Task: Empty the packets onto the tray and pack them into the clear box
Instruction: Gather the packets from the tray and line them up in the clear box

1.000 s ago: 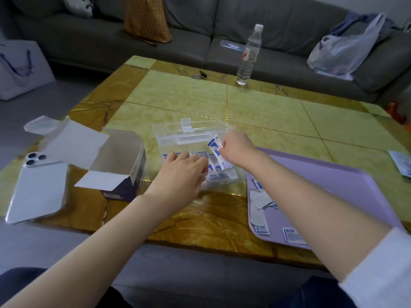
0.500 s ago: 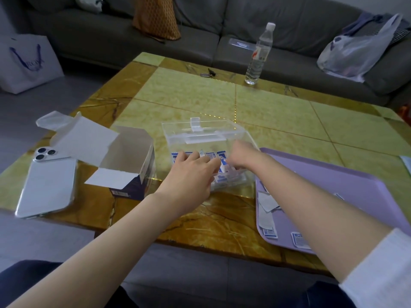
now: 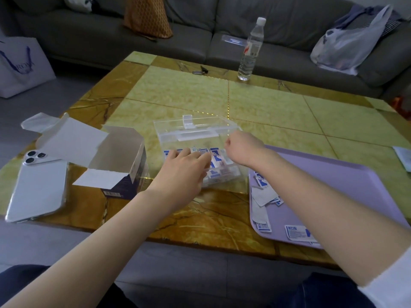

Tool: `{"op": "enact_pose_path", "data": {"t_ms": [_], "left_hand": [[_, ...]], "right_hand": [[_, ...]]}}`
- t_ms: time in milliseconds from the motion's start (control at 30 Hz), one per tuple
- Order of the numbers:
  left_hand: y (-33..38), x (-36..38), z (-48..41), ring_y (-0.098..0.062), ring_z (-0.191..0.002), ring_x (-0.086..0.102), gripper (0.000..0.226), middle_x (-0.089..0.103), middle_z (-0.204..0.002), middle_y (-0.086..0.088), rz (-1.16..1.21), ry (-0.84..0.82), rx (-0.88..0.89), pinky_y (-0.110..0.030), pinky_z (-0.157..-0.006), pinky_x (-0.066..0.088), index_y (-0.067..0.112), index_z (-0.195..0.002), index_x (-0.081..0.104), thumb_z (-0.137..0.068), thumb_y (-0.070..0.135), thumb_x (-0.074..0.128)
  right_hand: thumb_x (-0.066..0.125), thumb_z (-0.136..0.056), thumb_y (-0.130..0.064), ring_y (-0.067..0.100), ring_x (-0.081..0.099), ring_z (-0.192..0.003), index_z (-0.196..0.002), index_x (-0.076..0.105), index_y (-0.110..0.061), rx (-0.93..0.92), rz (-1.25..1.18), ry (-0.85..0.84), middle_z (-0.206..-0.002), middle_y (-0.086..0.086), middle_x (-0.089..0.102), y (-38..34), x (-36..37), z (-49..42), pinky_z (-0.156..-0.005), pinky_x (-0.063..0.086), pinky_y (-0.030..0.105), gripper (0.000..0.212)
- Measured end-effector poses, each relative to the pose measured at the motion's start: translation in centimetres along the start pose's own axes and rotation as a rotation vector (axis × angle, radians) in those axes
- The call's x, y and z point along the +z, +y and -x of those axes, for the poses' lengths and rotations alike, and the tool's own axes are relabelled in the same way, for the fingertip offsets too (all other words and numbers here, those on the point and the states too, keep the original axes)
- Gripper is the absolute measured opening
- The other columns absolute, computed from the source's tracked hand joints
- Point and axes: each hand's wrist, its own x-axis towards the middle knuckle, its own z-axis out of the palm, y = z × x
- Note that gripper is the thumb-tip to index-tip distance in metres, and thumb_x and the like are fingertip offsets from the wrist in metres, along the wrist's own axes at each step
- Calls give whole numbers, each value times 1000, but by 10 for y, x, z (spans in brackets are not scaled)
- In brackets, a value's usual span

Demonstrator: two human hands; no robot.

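Note:
The clear box [image 3: 195,134] stands mid-table with its lid swung open behind it. Several blue-and-white packets [image 3: 219,172] stand in rows inside. My left hand [image 3: 184,170] lies over the box's front left, fingers flat on the packets' tops. My right hand [image 3: 242,147] hovers over the box's right side with its fingers curled down and hidden behind the back of the hand; no packet shows in it. The purple tray [image 3: 355,185] lies right of the box, with several loose packets [image 3: 264,196] near its left rim, partly under my right forearm.
An open, empty cardboard carton [image 3: 120,161] sits left of the clear box, with a phone [image 3: 37,185] beyond it. A water bottle [image 3: 250,50] and keys [image 3: 200,72] are at the far edge. A paper slip [image 3: 403,155] lies at the right.
My right hand held a few packets above the box, lowered them into it, and is now up again with none visible. The left hand stayed on the packets.

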Motion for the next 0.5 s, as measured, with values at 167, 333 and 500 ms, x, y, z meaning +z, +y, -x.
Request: {"op": "enact_pose_path", "data": {"t_ms": [167,333,500], "left_hand": [[19,-2,-7,-21,-110,42,36,44,-120,2,18,74,-13,-30,-93,29,21,-127,38,-93,30,45],[59,12,-17,-28,-88,54,32,56,-98,-6,9,149,140,-38,-75,45,12,-105,56,-75,7,65],[99,40,-30,-27,-95,51,29,52,-105,-6,-8,7,263,-32,-81,37,13,-112,51,-84,11,56]], "right_hand": [[40,-96,-13,22,53,-100,-110,55,-9,-236,-267,481,-108,5,59,29,2,35,-77,41,29,21],[48,-92,-5,27,51,-97,-106,54,-1,-156,-201,629,-102,12,56,108,20,64,-76,38,29,15],[43,-97,-31,36,37,-125,-134,39,-7,327,-58,204,-134,19,44,206,54,77,-103,34,44,45]]}}
